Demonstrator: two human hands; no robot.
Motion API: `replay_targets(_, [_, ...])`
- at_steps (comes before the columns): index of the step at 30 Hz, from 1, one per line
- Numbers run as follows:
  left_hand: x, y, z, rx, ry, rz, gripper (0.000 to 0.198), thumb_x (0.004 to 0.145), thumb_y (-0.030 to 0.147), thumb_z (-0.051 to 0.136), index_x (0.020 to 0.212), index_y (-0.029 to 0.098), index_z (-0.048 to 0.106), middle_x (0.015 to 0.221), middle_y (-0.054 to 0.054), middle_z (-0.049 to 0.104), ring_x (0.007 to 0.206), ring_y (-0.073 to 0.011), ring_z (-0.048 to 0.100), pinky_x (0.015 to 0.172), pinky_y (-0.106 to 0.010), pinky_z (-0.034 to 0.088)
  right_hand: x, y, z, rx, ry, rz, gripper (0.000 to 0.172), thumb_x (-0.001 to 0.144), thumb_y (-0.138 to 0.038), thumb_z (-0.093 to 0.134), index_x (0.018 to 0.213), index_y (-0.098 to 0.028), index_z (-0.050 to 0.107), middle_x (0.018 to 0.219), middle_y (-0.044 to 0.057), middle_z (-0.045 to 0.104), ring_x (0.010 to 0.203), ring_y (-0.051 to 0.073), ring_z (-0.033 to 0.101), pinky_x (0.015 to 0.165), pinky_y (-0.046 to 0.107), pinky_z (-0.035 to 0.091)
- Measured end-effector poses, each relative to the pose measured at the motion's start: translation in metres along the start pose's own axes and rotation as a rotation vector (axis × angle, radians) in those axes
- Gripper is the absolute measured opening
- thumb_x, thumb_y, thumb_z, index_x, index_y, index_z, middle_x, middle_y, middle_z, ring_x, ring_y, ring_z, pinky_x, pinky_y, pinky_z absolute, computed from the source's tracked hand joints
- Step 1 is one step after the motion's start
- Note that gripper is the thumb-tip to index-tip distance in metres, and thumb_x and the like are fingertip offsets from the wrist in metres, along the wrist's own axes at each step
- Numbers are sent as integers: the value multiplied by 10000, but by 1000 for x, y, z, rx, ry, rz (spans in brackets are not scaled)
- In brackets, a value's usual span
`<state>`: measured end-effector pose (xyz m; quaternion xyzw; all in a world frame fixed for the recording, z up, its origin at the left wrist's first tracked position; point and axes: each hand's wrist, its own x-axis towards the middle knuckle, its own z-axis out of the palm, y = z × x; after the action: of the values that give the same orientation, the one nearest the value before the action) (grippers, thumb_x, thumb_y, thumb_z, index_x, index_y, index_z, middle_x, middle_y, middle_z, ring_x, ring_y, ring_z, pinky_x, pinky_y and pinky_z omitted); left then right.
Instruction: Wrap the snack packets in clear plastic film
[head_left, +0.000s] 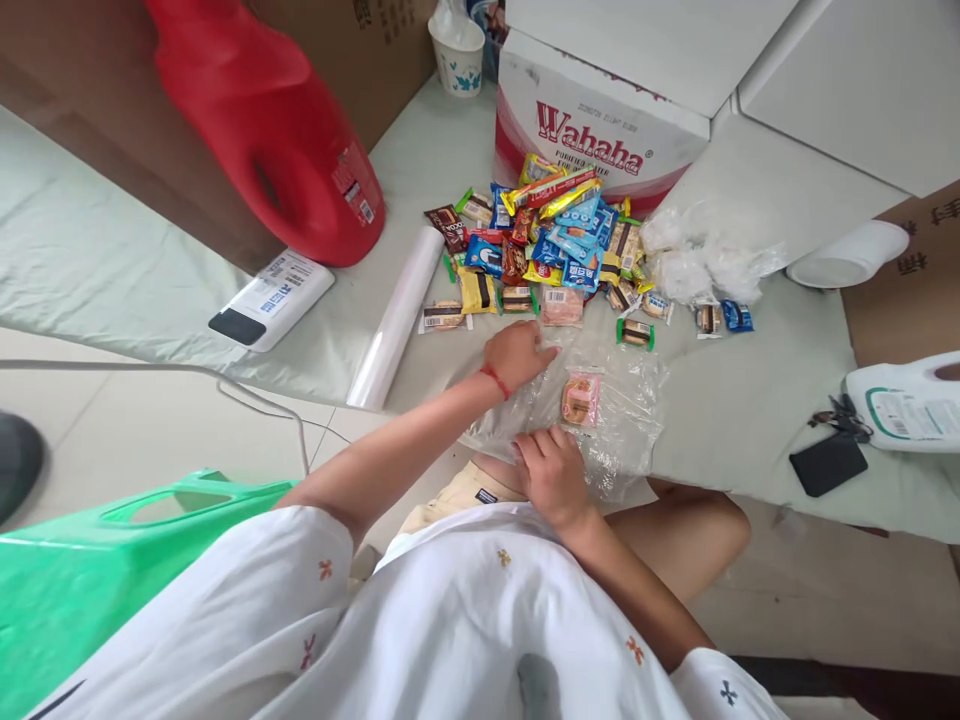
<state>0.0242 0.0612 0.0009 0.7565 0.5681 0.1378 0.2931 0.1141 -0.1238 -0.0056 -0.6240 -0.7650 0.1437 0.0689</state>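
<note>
A clear plastic bag (630, 405) lies spread and wrinkled along the near edge of the cloth-covered table. A pink-wrapped round biscuit (580, 399) rests in or under its film; I cannot tell which. My left hand (517, 355), with a red cord on the wrist, is over the bag's far left part, its fingers bent and apart, holding nothing visible. Closer to my body, my right hand (553, 475) has its fingers curled together on the bag's near edge. A pile of wrapped snacks (555, 240) lies just beyond my left hand, with a green-ended packet (635, 333) to its right.
Behind the snacks stands a Wahaha carton (600, 130). On the left are a plastic film roll (396, 320), a white box (274, 300) and a red jug (277, 130). Bundled clear bags (705, 260), a tipped white cup (847, 255), keys and a black wallet (828, 462) lie right.
</note>
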Motion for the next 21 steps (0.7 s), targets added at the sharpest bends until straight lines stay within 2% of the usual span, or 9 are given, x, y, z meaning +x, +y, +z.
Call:
replay_targets(3, [14, 20, -2, -70, -25, 29, 135, 871, 289, 635, 795, 185, 674, 849, -64, 735, 844, -230, 670, 790, -330, 493, -14, 5, -11, 191, 174, 101, 292, 1062, -316, 436, 1038, -246, 718, 921, 105, 705, 898, 258, 658, 823, 390, 515])
replay_targets(6, [25, 47, 4, -144, -11, 105, 143, 861, 282, 630, 777, 172, 667, 829, -60, 731, 829, -218, 659, 789, -326, 488, -34, 14, -17, 419, 384, 318, 263, 1041, -404, 474, 997, -250, 683, 847, 73, 723, 756, 224, 672, 739, 354, 524])
replay_targets(8, [30, 66, 13, -193, -44, 167, 140, 872, 277, 613, 814, 165, 674, 857, -62, 738, 844, -213, 664, 801, -323, 496, -46, 22, -16, 547, 454, 506, 263, 1008, -476, 516, 959, -254, 649, 784, 47, 720, 684, 214, 660, 691, 341, 523])
replay_targets(10, [32, 79, 24, -214, -131, 257, 136, 882, 221, 558, 866, 160, 679, 900, -64, 749, 873, -210, 678, 819, -322, 513, -57, 32, -14, 644, 426, 643, 300, 975, -531, 537, 922, -249, 627, 755, 37, 718, 651, 212, 650, 658, 335, 519])
replay_targets(13, [28, 82, 39, -169, -406, 473, 229, 815, 89, 498, 925, 168, 682, 1002, -67, 767, 950, -212, 706, 873, -334, 547, -72, 51, -16, 658, 330, 707, 366, 946, -586, 549, 933, -233, 646, 803, 55, 734, 643, 217, 641, 648, 344, 514])
replay_targets(15, [22, 76, 45, -121, -486, 655, 352, 723, 12, 494, 964, 180, 688, 1216, -92, 744, 1183, -233, 674, 1006, -368, 536, -80, 68, -23, 542, 419, 743, 394, 953, -605, 536, 984, -231, 655, 884, 87, 735, 725, 243, 656, 722, 378, 527])
replay_targets(16, [20, 71, 46, -96, -458, 731, 416, 684, -11, 498, 995, 184, 692, 1353, -103, 693, 1337, -246, 595, 1096, -396, 496, -82, 77, -26, 454, 499, 770, 408, 961, -611, 522, 1021, -229, 652, 940, 112, 729, 793, 265, 662, 781, 405, 529])
replay_targets(18, [16, 62, 47, -38, -311, 790, 525, 658, -23, 515, 1102, 191, 696, 1569, -102, 534, 1553, -273, 360, 1244, -480, 350, -81, 97, -31, 279, 593, 813, 462, 959, -625, 511, 1114, -208, 636, 1055, 174, 699, 948, 321, 648, 893, 467, 512])
replay_targets(21, [16, 51, 48, 40, -146, 662, 693, 716, 54, 582, 1388, 220, 597, 1686, -112, 367, 1616, -340, 198, 1291, -611, 177, -71, 126, -33, 143, 477, 827, 539, 911, -648, 566, 1152, -171, 637, 1110, 228, 661, 1073, 381, 598, 945, 527, 486])
